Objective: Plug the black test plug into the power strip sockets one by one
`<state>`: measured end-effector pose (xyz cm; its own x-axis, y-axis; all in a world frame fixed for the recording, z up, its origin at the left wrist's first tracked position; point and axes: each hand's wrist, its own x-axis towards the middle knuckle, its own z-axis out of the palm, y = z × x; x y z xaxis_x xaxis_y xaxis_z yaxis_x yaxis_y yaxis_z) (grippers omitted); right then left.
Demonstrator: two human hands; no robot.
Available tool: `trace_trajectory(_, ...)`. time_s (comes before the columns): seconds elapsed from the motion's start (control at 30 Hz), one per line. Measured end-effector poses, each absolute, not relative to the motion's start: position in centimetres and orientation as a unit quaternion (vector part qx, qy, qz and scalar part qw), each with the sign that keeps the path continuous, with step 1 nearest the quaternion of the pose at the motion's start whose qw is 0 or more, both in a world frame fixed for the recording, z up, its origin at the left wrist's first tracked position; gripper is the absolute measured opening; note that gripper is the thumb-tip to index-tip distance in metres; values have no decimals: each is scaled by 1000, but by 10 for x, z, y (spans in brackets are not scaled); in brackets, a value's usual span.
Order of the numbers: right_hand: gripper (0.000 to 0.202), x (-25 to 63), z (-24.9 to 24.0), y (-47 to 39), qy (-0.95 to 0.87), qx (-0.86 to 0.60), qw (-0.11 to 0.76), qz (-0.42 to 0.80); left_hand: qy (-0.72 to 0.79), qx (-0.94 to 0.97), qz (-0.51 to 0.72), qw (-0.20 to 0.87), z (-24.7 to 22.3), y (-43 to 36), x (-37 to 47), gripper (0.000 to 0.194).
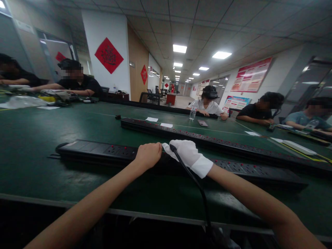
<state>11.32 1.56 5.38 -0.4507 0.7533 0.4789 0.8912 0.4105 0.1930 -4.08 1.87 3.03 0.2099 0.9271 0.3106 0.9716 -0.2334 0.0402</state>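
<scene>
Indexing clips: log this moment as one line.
bare left hand: curled, contents hidden | white-gloved right hand: holding black cable | behind hands in view: long black power strip with red dots | surface: green tabletop

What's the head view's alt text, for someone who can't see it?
A bare left hand and a white-gloved right hand are close together over a long black power strip on a green table, the right appearing to hold a black cable. A second black strip lies beyond, and a person in a white shirt sits opposite.
</scene>
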Motion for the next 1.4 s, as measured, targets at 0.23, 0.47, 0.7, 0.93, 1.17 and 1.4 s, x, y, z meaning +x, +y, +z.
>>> trace_trajectory(0.23,58,89,65,5,-826,-515,71,-217,-618,-779,-107,12,32,31,-55,33)
trace_trajectory(0.47,60,93,60,13,-814,-523,92,-234,-586,-792,-151,-75,28,43,-64,32)
trace_trajectory(0.7,65,104,66,26,-831,-506,55,-227,-579,-793,-153,-110,28,49,-64,31)
trace_trajectory(0.93,66,90,63,5,-823,-513,60,-236,-582,-788,-163,-118,31,46,-65,29)
trace_trajectory(1.17,61,95,61,-7,-833,-489,70,-250,-590,-782,-159,-123,30,46,-62,32)
trace_trajectory(1.4,50,92,57,-2,-848,-474,68,-227,-588,-784,-157,-124,30,45,-61,34)
